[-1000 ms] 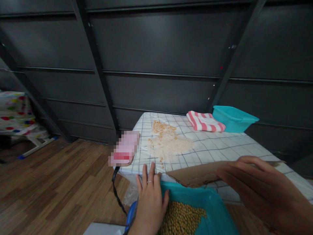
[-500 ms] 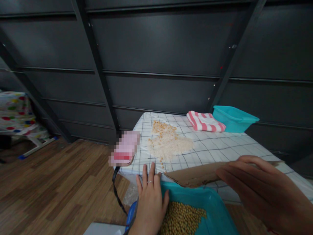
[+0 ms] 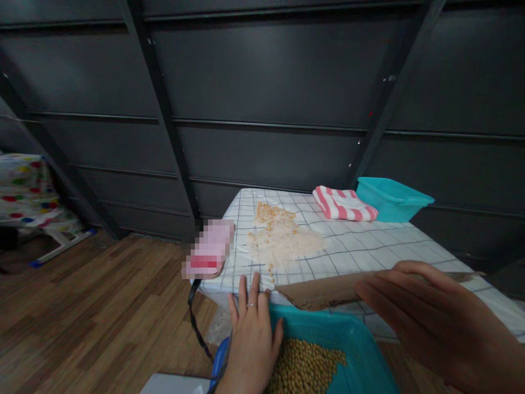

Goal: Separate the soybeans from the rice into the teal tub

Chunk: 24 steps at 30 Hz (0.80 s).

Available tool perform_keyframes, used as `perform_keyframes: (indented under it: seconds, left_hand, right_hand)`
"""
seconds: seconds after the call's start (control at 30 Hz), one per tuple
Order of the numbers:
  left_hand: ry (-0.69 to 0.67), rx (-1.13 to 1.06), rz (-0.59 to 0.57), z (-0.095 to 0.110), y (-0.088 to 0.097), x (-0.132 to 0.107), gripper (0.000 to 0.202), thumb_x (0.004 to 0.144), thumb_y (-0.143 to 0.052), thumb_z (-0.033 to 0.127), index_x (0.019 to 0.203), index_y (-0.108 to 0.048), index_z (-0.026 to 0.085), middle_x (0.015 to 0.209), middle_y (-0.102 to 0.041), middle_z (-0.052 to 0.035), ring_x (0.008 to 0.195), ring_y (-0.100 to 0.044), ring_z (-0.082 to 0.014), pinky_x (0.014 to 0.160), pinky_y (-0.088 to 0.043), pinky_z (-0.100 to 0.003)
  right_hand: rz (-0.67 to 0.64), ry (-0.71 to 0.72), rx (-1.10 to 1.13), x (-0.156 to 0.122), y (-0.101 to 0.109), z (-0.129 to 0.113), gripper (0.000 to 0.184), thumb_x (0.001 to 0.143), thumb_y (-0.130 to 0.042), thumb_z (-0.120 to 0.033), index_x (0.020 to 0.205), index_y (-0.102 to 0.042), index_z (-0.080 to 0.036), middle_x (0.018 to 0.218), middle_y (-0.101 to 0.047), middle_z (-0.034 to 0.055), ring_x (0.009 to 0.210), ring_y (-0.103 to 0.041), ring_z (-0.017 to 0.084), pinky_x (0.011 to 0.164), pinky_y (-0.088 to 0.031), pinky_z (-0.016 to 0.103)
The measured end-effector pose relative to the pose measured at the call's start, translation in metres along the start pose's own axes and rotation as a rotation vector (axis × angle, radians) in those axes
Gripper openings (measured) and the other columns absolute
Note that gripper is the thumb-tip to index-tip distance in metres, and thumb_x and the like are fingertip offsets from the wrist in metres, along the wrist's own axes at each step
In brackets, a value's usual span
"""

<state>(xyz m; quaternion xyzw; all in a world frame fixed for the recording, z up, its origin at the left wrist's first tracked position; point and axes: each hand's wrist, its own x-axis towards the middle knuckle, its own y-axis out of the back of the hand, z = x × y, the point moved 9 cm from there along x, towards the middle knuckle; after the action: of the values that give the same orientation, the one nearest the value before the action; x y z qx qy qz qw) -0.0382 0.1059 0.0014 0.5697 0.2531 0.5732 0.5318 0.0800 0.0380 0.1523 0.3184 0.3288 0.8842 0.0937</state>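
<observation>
The left hand's (image 3: 252,334) fingers are spread and relaxed, gripping nothing, laid over the side of the near tub (image 3: 363,339) and reaching toward the table's edge; the thumb points inward above the beans (image 3: 305,364). The right hand (image 3: 443,323) holds the cardboard (image 3: 324,291), its fingers straight and close together against it; the thumb is out of sight. The strip slants across the table's front, just above the tub's far rim; whether they touch, I cannot tell.

To handle this well, I would press the left palm lightly so the tub cannot tip or slide from the table. The cardboard's lower edge wants an even line and gentle pressure, as loose grains would probably slip under any raised part.

The cardboard is brown, matte and rough along its torn edge. The tub is smooth turquoise plastic with rounded corners; the beans are small, round and greenish-brown. Farther out, on the checked cloth (image 3: 361,249), lies a flat spread of pale, fine grain (image 3: 283,243), with yellow kernels (image 3: 270,212) mostly at its far end. Beyond sit a folded striped towel (image 3: 345,204) and another tub (image 3: 394,203).
</observation>
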Motion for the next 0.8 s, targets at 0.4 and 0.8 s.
perform_keyframes:
  seconds: [0.4, 0.8]
  left_hand:
    - [-0.016, 0.016, 0.010, 0.0019, 0.0013, 0.0013, 0.030, 0.072, -0.041, 0.017, 0.100, -0.051, 0.012, 0.134, -0.039, -0.0191, 0.123, -0.025, -0.0440, 0.087, -0.034, -0.068]
    - [0.004, 0.011, -0.025, 0.0012, 0.0020, 0.0030, 0.032, 0.071, -0.042, 0.017, 0.100, -0.052, 0.012, 0.134, -0.038, -0.0190, 0.123, -0.024, -0.0441, 0.088, -0.033, -0.068]
  right_hand:
    - [0.019, 0.012, 0.011, 0.0005, 0.0048, -0.0028, 0.034, 0.081, -0.026, 0.001, 0.083, -0.056, -0.017, 0.072, -0.062, 0.0038, 0.073, -0.047, 0.019, 0.073, -0.034, 0.038]
    - [0.014, 0.027, 0.017, -0.0038, -0.0001, -0.0034, 0.038, 0.079, -0.026, 0.002, 0.082, -0.058, -0.019, 0.073, -0.062, 0.0032, 0.073, -0.048, 0.018, 0.072, -0.034, 0.037]
